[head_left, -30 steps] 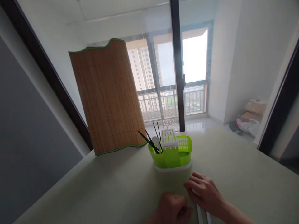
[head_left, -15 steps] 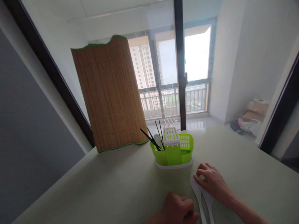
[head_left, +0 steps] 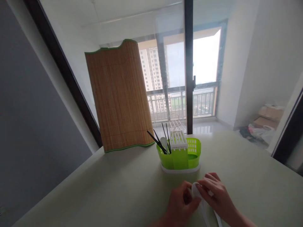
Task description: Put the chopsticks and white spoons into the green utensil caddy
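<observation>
A white spoon point(head_left: 196, 191) lies near the front of the table, its head up between my two hands and its handle pointing toward me. My left hand point(head_left: 181, 201) pinches the spoon's head from the left, thumb over its face. From the right, my right hand point(head_left: 216, 194) closes on the same head, thumb at its edge and fingers curled. Under the right hand shows the handle of a second white spoon point(head_left: 217, 218); its head is mostly hidden. Beyond the hands stands a green plastic utensil basket point(head_left: 181, 159) with black chopsticks point(head_left: 156, 142) and a pale spoon point(head_left: 163, 142) in its left compartment.
A bamboo mat point(head_left: 120, 101) with green edging stands upright at the table's far left. The pale table point(head_left: 113, 189) ends at a glass door with a dark frame point(head_left: 188, 69). Cardboard and bags point(head_left: 265, 123) lie on the floor at the right.
My left hand has moved up and right from beside the handles to grip the spoon's head. My right hand has shifted slightly down. The view has turned a little left.
</observation>
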`<state>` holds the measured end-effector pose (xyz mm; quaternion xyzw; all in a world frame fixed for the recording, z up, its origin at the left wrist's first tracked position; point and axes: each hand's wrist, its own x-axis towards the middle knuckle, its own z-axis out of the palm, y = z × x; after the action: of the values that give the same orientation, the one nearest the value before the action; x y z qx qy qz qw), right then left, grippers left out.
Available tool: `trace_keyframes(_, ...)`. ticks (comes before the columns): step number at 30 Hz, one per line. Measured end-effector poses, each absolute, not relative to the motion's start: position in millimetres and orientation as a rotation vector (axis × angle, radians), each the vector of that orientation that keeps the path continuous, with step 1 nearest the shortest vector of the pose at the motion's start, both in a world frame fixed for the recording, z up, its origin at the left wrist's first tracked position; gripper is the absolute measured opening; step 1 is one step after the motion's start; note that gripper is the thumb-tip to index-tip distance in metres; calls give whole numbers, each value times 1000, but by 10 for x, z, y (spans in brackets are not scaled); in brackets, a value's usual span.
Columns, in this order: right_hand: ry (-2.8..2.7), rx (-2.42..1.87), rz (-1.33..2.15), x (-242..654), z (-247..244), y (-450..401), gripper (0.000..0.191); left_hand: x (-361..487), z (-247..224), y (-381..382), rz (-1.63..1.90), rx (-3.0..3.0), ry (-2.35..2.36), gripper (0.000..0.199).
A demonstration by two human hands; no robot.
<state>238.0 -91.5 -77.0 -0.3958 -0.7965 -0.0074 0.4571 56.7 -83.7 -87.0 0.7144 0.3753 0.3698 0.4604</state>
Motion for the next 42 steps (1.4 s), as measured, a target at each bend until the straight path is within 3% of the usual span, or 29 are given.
trace_keyframes(8,-2089,-890,-15,2417,-675,-950,13,420,-484,-707,1110,1718,1013,35)
trace_keyframes(16,-1986,-974,-139,2575,-668,-861,13,-303,498,-57,2143,1673,1269,31)
trace_keyframes(19,-1992,-963,-150,2555,-651,-868,13,-409,672,140,2317,1724,1407,33)
trace_keyframes(25,-2021,-963,-185,2547,-662,-853,12,-274,450,416,1840,2098,1750,30)
trace_keyframes(33,-2031,-1013,-182,2578,-721,-805,9,-72,180,602,1203,2146,1994,27)
trace_keyframes(38,-2044,-1043,-175,2568,-717,-812,10,-67,170,618,1212,2177,1954,30)
trace_keyframes(42,-2053,-1096,-173,2593,-726,-796,12,-76,88,479,1485,2155,1883,29)
